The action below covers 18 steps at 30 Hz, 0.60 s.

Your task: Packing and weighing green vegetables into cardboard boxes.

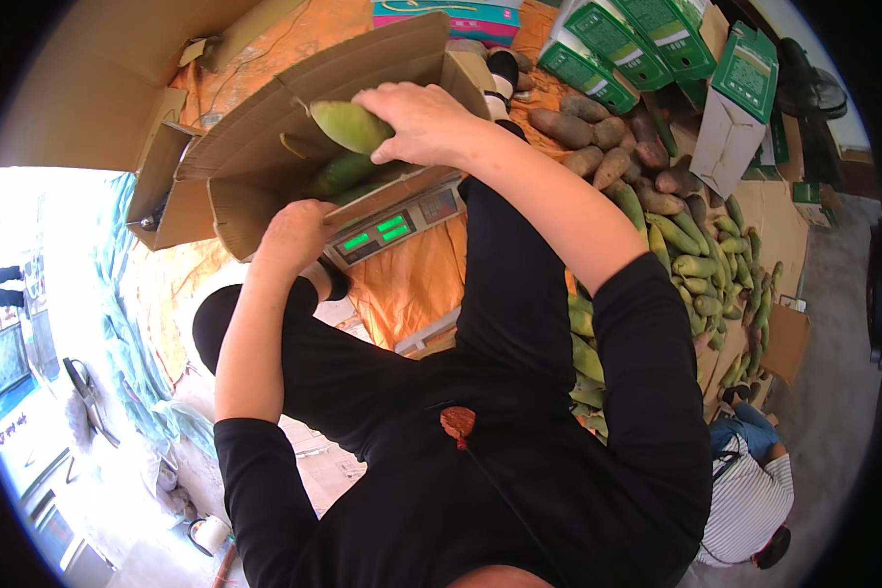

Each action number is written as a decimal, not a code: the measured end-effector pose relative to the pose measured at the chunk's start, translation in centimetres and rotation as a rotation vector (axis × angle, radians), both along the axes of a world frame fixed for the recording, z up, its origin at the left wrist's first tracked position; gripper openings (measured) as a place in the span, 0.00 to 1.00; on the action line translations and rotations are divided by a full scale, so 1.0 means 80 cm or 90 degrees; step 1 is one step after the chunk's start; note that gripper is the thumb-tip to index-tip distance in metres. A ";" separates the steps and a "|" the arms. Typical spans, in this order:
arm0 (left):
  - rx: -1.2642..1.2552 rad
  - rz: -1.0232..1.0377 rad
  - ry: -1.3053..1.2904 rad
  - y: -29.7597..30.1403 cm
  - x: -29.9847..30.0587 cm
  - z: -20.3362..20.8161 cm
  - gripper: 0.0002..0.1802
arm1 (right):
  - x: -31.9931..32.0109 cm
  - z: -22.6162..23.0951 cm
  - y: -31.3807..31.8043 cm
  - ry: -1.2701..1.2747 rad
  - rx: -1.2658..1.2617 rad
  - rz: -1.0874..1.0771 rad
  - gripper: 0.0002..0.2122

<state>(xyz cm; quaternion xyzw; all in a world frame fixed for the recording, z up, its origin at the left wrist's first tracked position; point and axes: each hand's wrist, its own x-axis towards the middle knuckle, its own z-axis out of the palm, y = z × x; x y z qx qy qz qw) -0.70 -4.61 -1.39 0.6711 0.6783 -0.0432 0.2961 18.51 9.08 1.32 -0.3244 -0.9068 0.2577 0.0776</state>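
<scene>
My right hand (423, 125) grips a long green radish (348, 127) from above and holds it over an open cardboard box (367, 64). At the near left of the box, my left hand (296, 235) has its fingers curled over the box's edge. Inside lies another darker green radish (338, 174), partly hidden by the near wall. A digital scale (426, 211) with lit green displays shows under the near side of the box, between my legs. The tips of my left fingers are hidden behind the cardboard.
Right of me lie a heap of green radishes (696, 267) and a pile of dark reddish roots (612, 167). Green and white cartons (740, 108) stand behind them. An orange sheet (402, 294) covers the floor. Someone in a striped shirt (750, 495) is at the lower right.
</scene>
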 end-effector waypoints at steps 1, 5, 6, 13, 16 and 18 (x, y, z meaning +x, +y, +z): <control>0.008 0.000 -0.007 -0.001 -0.003 0.000 0.13 | 0.002 -0.007 0.002 -0.073 0.002 0.023 0.27; 0.034 -0.012 -0.028 -0.004 -0.004 -0.003 0.12 | 0.053 -0.034 0.028 0.260 -0.231 -0.108 0.20; 0.042 -0.009 -0.017 -0.010 -0.008 -0.002 0.12 | 0.068 -0.023 0.028 0.298 -0.223 -0.121 0.19; 0.019 -0.011 -0.007 -0.001 0.001 -0.001 0.16 | 0.298 -0.137 0.001 0.283 -0.275 -0.495 0.16; 0.014 -0.004 -0.018 0.006 0.008 0.000 0.17 | 0.399 -0.249 -0.064 -0.043 -0.228 -0.532 0.15; 0.009 0.019 -0.014 -0.002 0.002 0.006 0.16 | 0.400 -0.270 -0.121 -0.112 -0.315 -0.505 0.16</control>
